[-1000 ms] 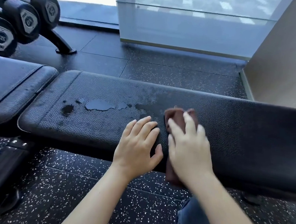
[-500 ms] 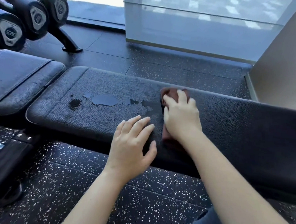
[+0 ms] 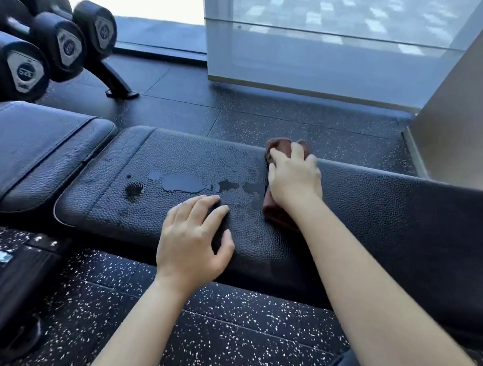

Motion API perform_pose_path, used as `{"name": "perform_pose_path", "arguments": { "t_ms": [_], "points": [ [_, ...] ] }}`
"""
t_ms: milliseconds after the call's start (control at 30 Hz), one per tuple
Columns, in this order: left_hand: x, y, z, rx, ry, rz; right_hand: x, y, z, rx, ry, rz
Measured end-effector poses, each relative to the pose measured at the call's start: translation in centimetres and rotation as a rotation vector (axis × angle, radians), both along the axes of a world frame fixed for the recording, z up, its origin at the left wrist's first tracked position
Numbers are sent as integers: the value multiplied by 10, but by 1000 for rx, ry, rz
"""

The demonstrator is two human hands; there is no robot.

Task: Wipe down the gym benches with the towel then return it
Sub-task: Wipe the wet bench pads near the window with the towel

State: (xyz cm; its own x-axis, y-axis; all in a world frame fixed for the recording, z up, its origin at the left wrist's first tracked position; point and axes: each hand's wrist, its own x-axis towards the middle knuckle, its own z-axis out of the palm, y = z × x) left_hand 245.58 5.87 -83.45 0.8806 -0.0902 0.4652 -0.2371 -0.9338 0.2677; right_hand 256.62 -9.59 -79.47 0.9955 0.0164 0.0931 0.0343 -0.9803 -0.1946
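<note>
Since the brown towel (image 3: 280, 147) is pinned under the right hand (image 3: 293, 180) at the far edge of the bench pad (image 3: 403, 220), the coming stroke is judged to turn on one relation: the puddle (image 3: 181, 183) lies to the left of that hand, along the pad's long axis. The towel is folded into a narrow strip set across the pad, from beyond the fingertips back under the palm to just past the wrist, so it is presented broadside to the wet patch. It is pressed down by spread, slightly bent fingers. No pinch can be made out, and the thumb's part is hidden. Smaller wet blotches are seen just to the left of the hand, with the main pool further left. The left hand (image 3: 193, 242) is nearer the pool, just on its near side, but nothing is held in it. It is rested on the pad's near edge with relaxed fingers. A leftward sweep by the towel hand is therefore called for.
</note>
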Motion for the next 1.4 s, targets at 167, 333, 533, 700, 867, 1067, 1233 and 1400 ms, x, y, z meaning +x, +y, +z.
{"name": "perform_pose_path", "arguments": {
  "t_ms": [167, 333, 533, 700, 867, 1067, 1233, 1400],
  "points": [
    [3, -2, 0, 6, -15, 0, -115, 18, -12, 32, -163, 94],
    [2, -1, -1, -9, -17, 5, -61, 20, -13, 11, -142, 181],
    [0, -1, 1, -26, -5, 6, 8, 35, 0, 13, 12, 68],
    [0, 0, 2, -31, 31, -1, -103, 34, -14, 41, -198, 171],
    [0, 1, 3, -45, 46, -12, -80, 35, -17, 49, -184, 175],
    [2, 6, 2, -12, 40, -62, 41, 42, -1, 29, 41, -15],
    [6, 33, 2, 26, 1, -232, -55, 53, -17, 38, -201, -11],
    [15, 63, 6, 108, -12, -380, -103, 68, -13, 46, -184, -131]
  ]
}}
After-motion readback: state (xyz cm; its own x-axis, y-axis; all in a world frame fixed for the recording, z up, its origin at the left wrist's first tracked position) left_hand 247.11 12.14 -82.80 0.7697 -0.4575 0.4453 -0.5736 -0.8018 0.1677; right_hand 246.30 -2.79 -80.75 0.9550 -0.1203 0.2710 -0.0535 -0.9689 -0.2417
